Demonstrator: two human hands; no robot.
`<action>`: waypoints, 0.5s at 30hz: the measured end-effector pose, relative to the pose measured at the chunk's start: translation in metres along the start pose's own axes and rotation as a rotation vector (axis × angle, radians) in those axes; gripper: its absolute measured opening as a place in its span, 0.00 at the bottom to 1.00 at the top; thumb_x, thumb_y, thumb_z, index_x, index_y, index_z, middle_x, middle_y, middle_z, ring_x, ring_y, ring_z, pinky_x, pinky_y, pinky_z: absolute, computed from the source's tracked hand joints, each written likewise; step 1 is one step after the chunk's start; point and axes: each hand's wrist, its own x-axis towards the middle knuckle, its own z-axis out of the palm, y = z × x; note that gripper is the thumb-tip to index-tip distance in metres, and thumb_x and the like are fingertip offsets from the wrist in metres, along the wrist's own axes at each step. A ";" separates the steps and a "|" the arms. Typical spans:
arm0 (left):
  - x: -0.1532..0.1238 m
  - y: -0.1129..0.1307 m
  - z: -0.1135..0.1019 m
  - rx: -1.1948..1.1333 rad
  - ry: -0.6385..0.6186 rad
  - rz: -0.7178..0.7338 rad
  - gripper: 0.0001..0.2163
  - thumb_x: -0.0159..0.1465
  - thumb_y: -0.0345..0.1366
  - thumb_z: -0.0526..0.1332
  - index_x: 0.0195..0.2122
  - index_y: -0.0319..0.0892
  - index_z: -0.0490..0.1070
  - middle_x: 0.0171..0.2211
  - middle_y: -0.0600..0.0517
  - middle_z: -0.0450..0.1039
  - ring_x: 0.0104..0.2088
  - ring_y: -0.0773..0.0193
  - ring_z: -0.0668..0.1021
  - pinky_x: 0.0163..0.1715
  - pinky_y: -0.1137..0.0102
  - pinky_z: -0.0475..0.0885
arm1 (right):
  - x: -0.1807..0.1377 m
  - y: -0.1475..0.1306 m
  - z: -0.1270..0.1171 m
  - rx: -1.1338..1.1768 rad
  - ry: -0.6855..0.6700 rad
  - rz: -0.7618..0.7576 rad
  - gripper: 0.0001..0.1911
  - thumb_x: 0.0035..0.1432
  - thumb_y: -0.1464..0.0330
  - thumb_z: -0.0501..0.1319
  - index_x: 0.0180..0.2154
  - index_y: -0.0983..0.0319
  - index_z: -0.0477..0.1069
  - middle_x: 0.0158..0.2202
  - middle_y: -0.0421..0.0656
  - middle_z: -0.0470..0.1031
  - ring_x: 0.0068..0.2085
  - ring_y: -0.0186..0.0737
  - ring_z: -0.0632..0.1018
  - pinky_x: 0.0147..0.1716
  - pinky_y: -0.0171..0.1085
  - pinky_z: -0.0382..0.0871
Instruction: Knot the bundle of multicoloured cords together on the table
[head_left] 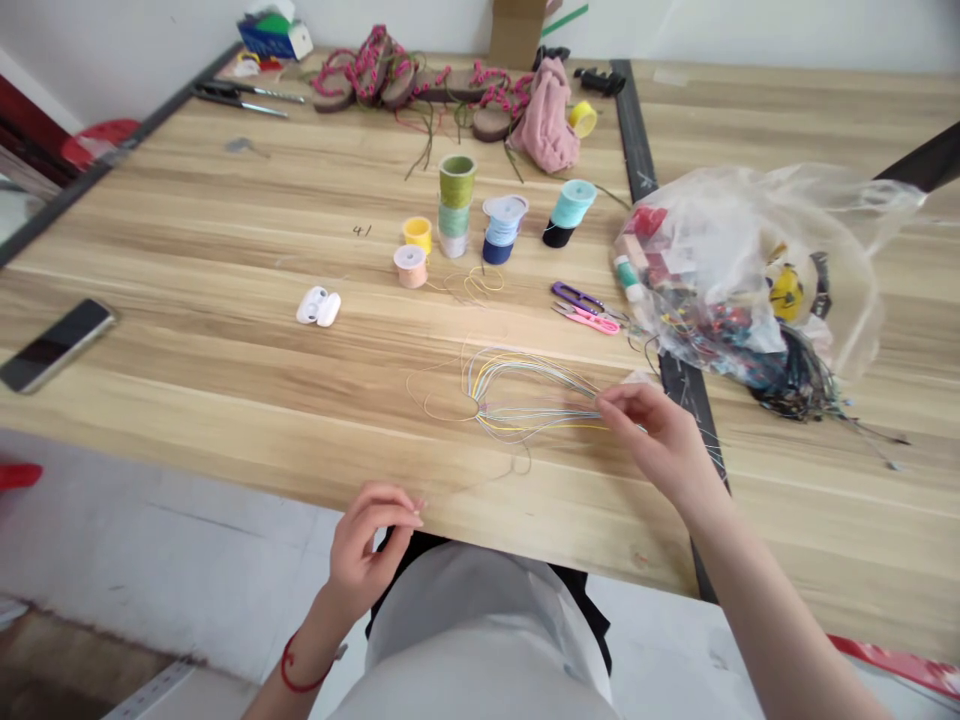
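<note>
My right hand [652,440] pinches a bundle of thin coloured threads [525,400] that fans out to the left across the wooden table [225,270]. The threads are yellow, blue, green and grey, and they gather at a knot-like point on their left side. My left hand [371,545] rests at the table's front edge with curled fingers. A fine thread [480,485] runs towards those fingertips, but I cannot tell whether they hold it.
Several thread spools [457,200] stand beyond the bundle. Pink snips [589,319] lie near a bulging plastic bag [750,280] of mixed items. A white earbud case [319,306] and phone [56,345] lie left. Braided sandals [390,85] lie at the back.
</note>
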 end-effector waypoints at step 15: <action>0.007 0.006 -0.011 0.386 0.102 -0.092 0.08 0.66 0.29 0.59 0.46 0.42 0.70 0.40 0.50 0.73 0.27 0.72 0.77 0.25 0.77 0.75 | -0.049 0.015 -0.003 -0.746 0.171 -0.243 0.14 0.63 0.59 0.54 0.39 0.59 0.74 0.41 0.52 0.72 0.46 0.57 0.70 0.47 0.57 0.63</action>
